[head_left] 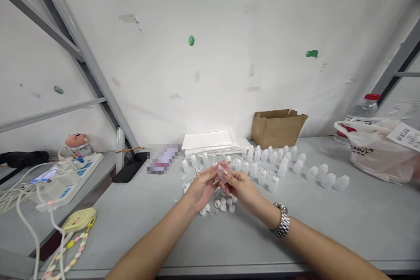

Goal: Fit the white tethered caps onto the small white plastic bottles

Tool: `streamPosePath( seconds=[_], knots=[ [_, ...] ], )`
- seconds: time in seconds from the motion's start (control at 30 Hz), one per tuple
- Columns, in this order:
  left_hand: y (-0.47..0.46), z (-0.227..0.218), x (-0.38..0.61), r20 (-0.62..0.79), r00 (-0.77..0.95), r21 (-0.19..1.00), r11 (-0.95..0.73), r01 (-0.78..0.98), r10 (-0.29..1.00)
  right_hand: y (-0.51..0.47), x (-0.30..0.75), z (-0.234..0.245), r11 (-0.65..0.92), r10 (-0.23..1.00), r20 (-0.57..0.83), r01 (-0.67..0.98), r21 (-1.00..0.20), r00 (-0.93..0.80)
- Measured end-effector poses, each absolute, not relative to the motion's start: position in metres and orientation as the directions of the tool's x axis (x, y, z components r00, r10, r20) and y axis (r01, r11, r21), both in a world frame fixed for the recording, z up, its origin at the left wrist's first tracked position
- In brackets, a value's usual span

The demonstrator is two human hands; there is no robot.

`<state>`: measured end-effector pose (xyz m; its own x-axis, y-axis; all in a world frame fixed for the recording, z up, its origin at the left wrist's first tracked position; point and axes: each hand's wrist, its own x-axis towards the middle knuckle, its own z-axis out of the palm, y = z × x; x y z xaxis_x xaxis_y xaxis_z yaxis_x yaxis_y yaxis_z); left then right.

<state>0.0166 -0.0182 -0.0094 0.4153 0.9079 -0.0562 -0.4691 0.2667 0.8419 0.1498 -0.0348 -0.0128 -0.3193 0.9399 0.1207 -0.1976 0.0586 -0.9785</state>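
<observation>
Over the middle of the grey table my left hand [204,187] and my right hand [242,187] meet, fingertips closed around a small translucent plastic bottle [223,175]. Fingers cover much of it, so its ends are hard to make out. A metal watch is on my right wrist. Just below my hands lie several loose white caps [223,205], some with thin nozzle tips. Behind them stand capped bottles [262,177] with thin tubes or straps. Uncapped translucent bottles [328,180] stand in rows to the right.
At the back are a stack of white sheets [210,141] and a cardboard box [278,129]. A plastic bag [377,153] and a red-capped bottle [365,107] sit far right. To the left are a black phone [130,168], a power strip [74,181] with cables, and a beaded strap [77,249].
</observation>
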Motion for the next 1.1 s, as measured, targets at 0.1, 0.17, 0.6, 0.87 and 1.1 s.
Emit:
streamPosePath(
  seconds=[0.1, 0.17, 0.6, 0.87, 1.1],
  knots=[
    [-0.017, -0.006, 0.014, -0.025, 0.387, 0.860, 0.217, -0.462, 0.922, -0.037, 0.152, -0.007, -0.066, 0.907, 0.075, -0.317, -0.946, -0.413],
    [-0.017, -0.004, 0.013, 0.004, 0.374, 0.890, 0.167, -0.424, 0.927, -0.038, 0.152, -0.005, -0.131, 0.887, 0.046, -0.345, -0.929, -0.459],
    [-0.022, -0.004, 0.018, -0.004, 0.286, 0.945, 0.098, -0.313, 0.958, -0.035, 0.151, -0.022, 0.340, 0.937, 0.302, 0.264, -0.902, -0.176],
    [-0.027, 0.000, 0.020, -0.037, 0.338, 0.829, 0.218, -0.516, 0.941, -0.040, 0.151, -0.032, 0.666, 0.559, 0.794, 0.699, -0.260, -0.238],
    [-0.026, -0.003, 0.017, -0.010, 0.405, 0.854, 0.218, -0.472, 0.914, -0.042, 0.155, -0.019, 0.628, 0.764, 0.608, 0.467, -0.622, -0.217]
  ],
)
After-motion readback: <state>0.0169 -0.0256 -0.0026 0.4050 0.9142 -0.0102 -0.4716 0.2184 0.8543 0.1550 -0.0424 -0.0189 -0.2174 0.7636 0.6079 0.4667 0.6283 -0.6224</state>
